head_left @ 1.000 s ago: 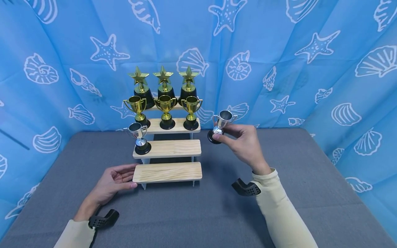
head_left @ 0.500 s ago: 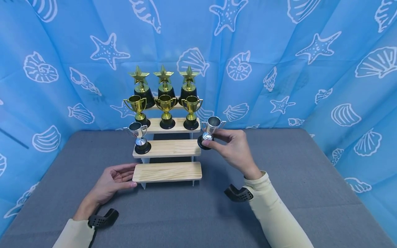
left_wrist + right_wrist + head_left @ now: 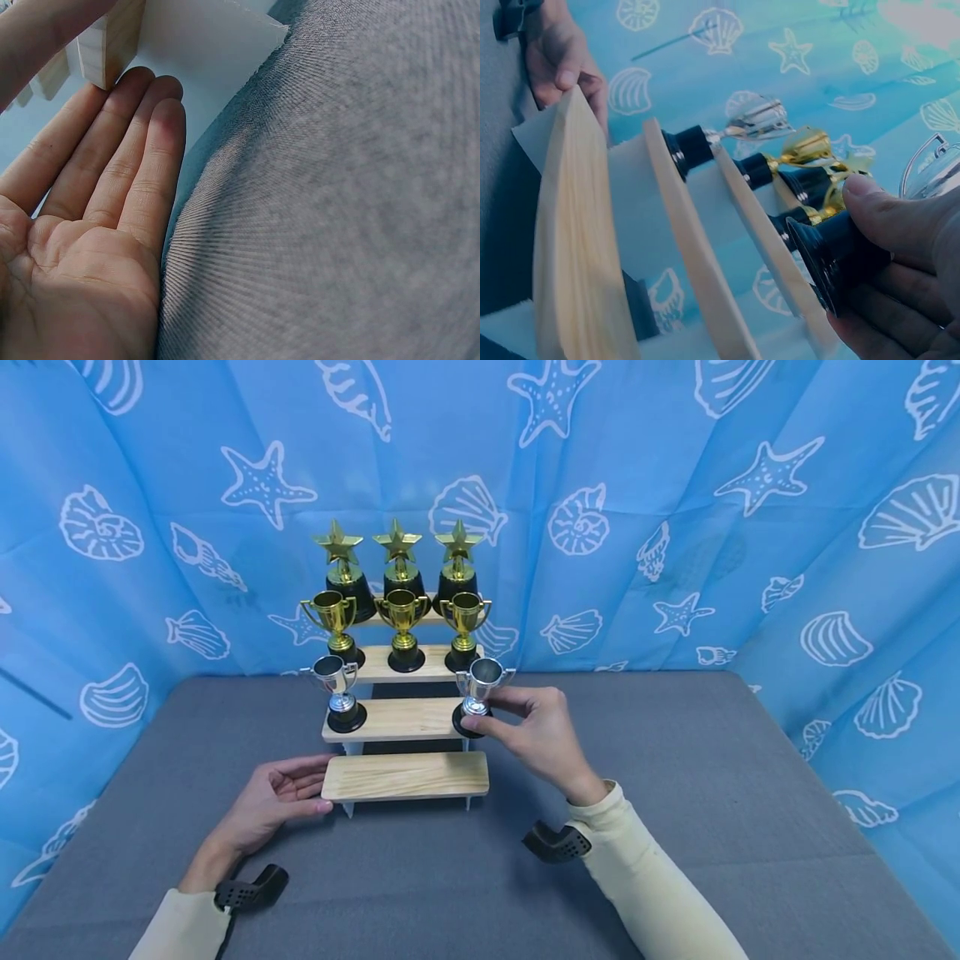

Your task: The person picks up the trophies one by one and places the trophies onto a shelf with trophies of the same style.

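My right hand (image 3: 536, 735) pinches a silver trophy cup (image 3: 480, 681) by its black base (image 3: 840, 251), thumb on the near side. It holds the cup upright over the right end of the second-lowest tier (image 3: 405, 720) of a wooden stepped display stand. Another silver trophy cup (image 3: 341, 689) stands at that tier's left end. My left hand (image 3: 266, 802) lies at the left end of the lowest tier (image 3: 405, 777), its fingers nearly straight with the palm showing. In the left wrist view its fingertips (image 3: 166, 124) reach the board's corner (image 3: 109, 45).
Three gold trophy cups (image 3: 405, 618) stand on the tier above, and three gold star trophies (image 3: 400, 552) on the top tier. Grey cloth (image 3: 712, 793) covers the table. A blue shell-print curtain (image 3: 637, 485) hangs close behind the stand.
My right hand has carried the silver trophy cup left and down, from beside the stand to the right end of the second-lowest tier. The left hand keeps its place.
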Motion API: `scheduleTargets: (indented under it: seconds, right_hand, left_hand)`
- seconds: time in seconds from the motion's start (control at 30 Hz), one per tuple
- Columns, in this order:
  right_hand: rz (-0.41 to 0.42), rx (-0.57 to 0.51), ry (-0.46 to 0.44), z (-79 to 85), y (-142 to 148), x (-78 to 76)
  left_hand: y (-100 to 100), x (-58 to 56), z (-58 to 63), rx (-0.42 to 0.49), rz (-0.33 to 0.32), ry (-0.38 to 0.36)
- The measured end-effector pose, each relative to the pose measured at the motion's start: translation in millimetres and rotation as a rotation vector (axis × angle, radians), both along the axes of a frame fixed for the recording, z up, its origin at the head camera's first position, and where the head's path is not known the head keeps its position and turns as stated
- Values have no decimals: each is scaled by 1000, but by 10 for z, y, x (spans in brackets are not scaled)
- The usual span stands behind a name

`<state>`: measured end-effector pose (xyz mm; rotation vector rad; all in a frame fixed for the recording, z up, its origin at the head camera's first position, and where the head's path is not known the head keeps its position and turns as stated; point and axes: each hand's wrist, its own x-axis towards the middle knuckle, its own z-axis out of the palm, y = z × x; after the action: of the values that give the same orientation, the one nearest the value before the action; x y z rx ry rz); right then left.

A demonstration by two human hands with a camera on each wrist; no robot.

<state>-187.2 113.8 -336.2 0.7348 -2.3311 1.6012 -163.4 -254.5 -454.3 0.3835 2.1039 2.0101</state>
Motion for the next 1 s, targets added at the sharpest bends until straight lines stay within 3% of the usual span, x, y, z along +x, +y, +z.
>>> scheduleTargets:
  seconds: [0.73,1.0]
  right_hand:
    - [53,59,0,-71,-505,-236]
    - [33,98,-51,-103,-657,-301]
  left_hand:
    - [13,-5,15,-35,15,-12]
    - [-1,-10,-1,-17,9,-11]
